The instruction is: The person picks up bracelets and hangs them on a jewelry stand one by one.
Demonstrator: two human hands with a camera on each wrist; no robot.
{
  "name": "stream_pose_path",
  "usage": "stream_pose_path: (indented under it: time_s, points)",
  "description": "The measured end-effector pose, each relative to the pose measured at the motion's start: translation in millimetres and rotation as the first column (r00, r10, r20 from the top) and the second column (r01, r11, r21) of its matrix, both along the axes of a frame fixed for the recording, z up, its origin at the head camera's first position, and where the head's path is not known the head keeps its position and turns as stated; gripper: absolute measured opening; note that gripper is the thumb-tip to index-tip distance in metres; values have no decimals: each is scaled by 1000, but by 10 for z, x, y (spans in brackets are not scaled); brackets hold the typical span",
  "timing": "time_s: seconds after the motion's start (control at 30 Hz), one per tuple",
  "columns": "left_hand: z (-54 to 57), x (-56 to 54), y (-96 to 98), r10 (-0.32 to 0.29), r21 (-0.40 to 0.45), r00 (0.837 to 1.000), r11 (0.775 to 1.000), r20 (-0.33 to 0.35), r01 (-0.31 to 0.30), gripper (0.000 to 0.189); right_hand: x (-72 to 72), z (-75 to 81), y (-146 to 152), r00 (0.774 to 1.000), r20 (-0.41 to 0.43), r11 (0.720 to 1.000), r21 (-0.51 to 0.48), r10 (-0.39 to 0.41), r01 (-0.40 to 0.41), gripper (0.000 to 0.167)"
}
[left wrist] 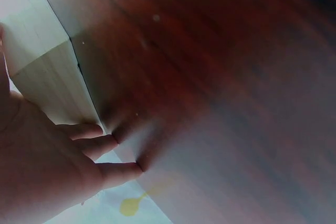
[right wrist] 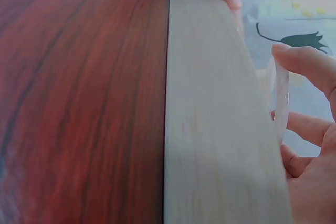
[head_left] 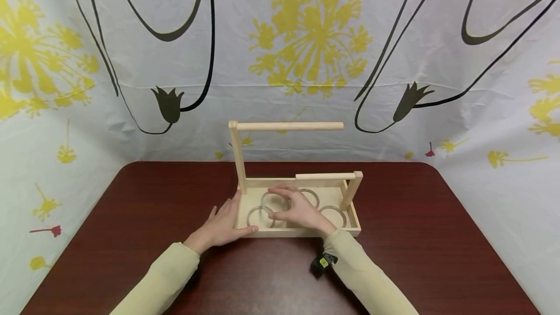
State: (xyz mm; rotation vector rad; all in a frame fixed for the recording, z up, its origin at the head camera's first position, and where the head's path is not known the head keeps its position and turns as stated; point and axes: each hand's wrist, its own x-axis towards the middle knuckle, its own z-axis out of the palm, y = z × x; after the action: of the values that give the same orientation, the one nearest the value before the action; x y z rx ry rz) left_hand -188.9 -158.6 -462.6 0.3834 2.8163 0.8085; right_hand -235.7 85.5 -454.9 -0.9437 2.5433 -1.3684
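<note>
A pale wooden tray [head_left: 302, 233] lies on the table with several clear rings in it. My right hand [head_left: 302, 210] reaches over the tray's front wall and pinches a clear ring [right wrist: 282, 95] between thumb and fingers. Another ring [head_left: 248, 218] lies at the front left, close to my right thumb. To the right of that hand are a back ring [head_left: 318, 199] and a front ring [head_left: 345, 218]. With straight, spread fingers, my left hand [head_left: 220, 225] rests against the tray's left end, its thumb at the front corner.
A tall post [head_left: 238, 159] at the tray's left carries a long rod [head_left: 288, 126] pointing right. A shorter post [head_left: 352, 191] at the right carries a rod [head_left: 323, 176] pointing left. The dark red table [head_left: 144, 218] meets a patterned cloth [head_left: 280, 96] behind.
</note>
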Motion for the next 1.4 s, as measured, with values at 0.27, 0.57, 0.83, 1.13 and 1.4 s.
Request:
stream_pose_path:
  time_s: [0.27, 0.57, 0.83, 1.13, 1.4]
  points:
    - [-13, -12, -5, -6, -2, 1000, 1000, -1, 6, 111, 55, 68, -27, 1000, -3, 999, -36, -1, 1, 66]
    - [-4, -23, -13, -11, -9, 1000, 1000, 2, 11, 112, 159, 199, -95, 999, -49, 999, -49, 2, -5, 65]
    - [-18, -38, -16, -20, -14, 1000, 1000, -1, 20, 112, 228, 301, -124, 994, -109, 995, -92, 22, -32, 62]
    - [-4, -24, 4, -16, -13, 1000, 1000, -5, 16, 111, 276, 444, -123, 981, -192, 987, -153, 15, -45, 57]
    - [-17, -13, 9, -11, -25, 1000, 1000, -2, 11, 113, 303, 565, -67, 975, -222, 983, -182, -12, -29, 60]
